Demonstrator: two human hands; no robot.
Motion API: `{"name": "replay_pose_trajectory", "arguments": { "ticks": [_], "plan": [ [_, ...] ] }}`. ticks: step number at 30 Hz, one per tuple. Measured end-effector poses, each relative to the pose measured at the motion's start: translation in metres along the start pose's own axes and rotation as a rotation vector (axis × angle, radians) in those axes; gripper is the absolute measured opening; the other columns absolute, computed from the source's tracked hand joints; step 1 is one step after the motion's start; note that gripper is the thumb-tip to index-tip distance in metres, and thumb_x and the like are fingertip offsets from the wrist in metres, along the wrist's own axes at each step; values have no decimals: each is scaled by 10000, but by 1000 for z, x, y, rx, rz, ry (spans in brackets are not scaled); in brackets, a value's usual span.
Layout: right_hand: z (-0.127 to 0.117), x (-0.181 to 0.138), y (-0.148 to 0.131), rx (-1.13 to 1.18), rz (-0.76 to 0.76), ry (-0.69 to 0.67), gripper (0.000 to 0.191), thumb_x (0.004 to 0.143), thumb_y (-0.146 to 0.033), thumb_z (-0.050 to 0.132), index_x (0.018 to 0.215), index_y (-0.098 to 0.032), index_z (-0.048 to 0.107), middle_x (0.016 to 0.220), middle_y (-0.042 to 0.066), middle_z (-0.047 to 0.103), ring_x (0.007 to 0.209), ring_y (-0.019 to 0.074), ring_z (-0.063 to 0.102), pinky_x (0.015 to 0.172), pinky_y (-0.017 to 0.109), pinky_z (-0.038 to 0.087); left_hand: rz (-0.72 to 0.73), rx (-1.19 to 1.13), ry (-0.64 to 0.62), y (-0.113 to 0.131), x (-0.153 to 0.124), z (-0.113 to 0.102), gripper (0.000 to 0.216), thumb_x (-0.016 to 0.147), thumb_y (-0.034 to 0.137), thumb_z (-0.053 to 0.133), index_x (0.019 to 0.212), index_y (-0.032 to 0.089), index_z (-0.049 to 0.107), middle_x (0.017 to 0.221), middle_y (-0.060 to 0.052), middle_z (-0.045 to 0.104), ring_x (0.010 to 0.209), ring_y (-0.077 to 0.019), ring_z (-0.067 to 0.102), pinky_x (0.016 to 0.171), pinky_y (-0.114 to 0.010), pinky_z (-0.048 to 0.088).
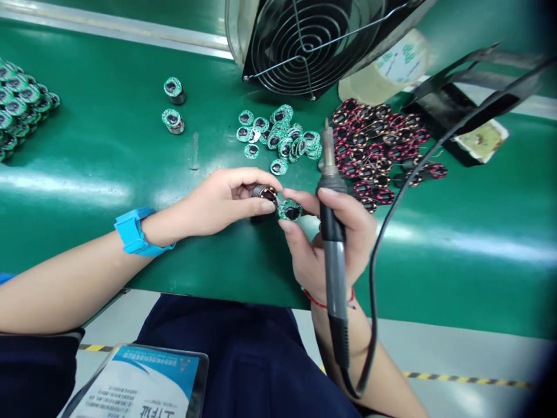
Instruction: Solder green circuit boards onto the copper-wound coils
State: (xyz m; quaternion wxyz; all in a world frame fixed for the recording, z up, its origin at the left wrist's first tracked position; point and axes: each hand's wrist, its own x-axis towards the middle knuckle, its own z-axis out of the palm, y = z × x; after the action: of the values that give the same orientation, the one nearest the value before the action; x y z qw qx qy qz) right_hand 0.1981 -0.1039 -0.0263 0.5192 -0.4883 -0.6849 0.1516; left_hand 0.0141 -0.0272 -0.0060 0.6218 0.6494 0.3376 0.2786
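Observation:
My left hand [221,200], with a blue band at the wrist, pinches a small dark motor stator [264,193] wound with copper wire. Right beside it, my right hand [335,232] holds a round green circuit board [290,210] between thumb and fingertip. The board's edge is close to the stator; whether they touch I cannot tell. A soldering iron [335,255] is also tucked in my right hand, its tip pointing up and away from the board. Just beyond my hands lies a loose pile of similar round green boards [285,136].
Dark stators with red and copper windings [369,151] are heaped at the right. Behind stand a black fan [308,46], a tape roll [400,64] and an iron stand [461,104]. Two board-topped stators [174,87] stand left of centre; many more [21,104] are stacked far left. The iron's cord [391,203] loops at right.

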Motion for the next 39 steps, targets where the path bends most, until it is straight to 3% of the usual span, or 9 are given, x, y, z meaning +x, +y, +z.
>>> {"name": "replay_pose_trajectory", "arguments": {
  "ticks": [4,9,14,18,25,29,31,35,39],
  "plan": [
    [1,2,-2,-58,-49,-21,619,865,-195,693,1399,-370,435,1132,14,753,1015,239,749,898,438,615,-263,-330,-53,7,-2,4,257,894,182,647,1145,168,697,841,2,661,675,-65,633,653,-200,543],
    [-2,1,-5,-144,-46,-85,653,887,-223,658,1427,-425,352,1173,-16,755,1000,245,751,893,454,598,-395,-512,-3,11,-5,4,264,888,209,678,1147,185,727,863,-16,728,695,-79,683,722,-226,595],
    [-2,3,-6,-207,-81,-118,635,890,-240,644,1431,-402,353,1136,-14,767,927,258,750,825,475,598,-455,-572,24,13,-5,6,203,906,198,661,1083,173,755,806,-5,728,663,-65,682,703,-197,600],
    [1,4,-6,-155,-109,-112,672,867,-203,661,1449,-379,376,1126,-9,765,912,238,728,792,437,588,-477,-562,11,11,-6,9,202,912,198,651,1080,174,761,886,-23,764,726,-80,708,730,-205,606],
    [4,7,-8,-276,-33,-210,580,875,-195,648,1398,-351,450,1166,10,745,1026,220,684,827,395,567,-438,-485,-15,13,-9,13,243,984,219,515,974,131,741,899,-24,753,806,-79,707,839,-225,587],
    [5,9,-8,-285,-55,-275,568,885,-213,634,1406,-339,446,1197,24,739,1066,227,675,822,387,568,-360,-302,-59,14,-8,13,121,905,224,597,947,133,666,789,7,669,717,-75,634,720,-216,557],
    [4,10,-7,-258,-63,-286,574,875,-213,645,1407,-314,457,1262,46,718,1119,228,662,874,390,572,-313,-138,6,12,-6,7,136,843,160,611,979,152,613,767,23,627,695,-80,600,659,-212,525],
    [-2,7,-3,-210,-16,-134,560,875,-193,643,1396,-330,489,1232,35,729,1109,220,678,954,414,567,-160,386,245,9,-2,-23,139,800,171,634,934,177,598,766,16,603,671,-98,555,618,-239,462],
    [-11,3,2,-172,86,6,486,923,-215,590,1380,-358,511,1135,-1,751,1043,221,731,944,449,585,-196,817,328,12,0,-54,101,848,222,614,881,168,693,795,-39,607,791,-174,565,747,-348,476]
  ]
}}
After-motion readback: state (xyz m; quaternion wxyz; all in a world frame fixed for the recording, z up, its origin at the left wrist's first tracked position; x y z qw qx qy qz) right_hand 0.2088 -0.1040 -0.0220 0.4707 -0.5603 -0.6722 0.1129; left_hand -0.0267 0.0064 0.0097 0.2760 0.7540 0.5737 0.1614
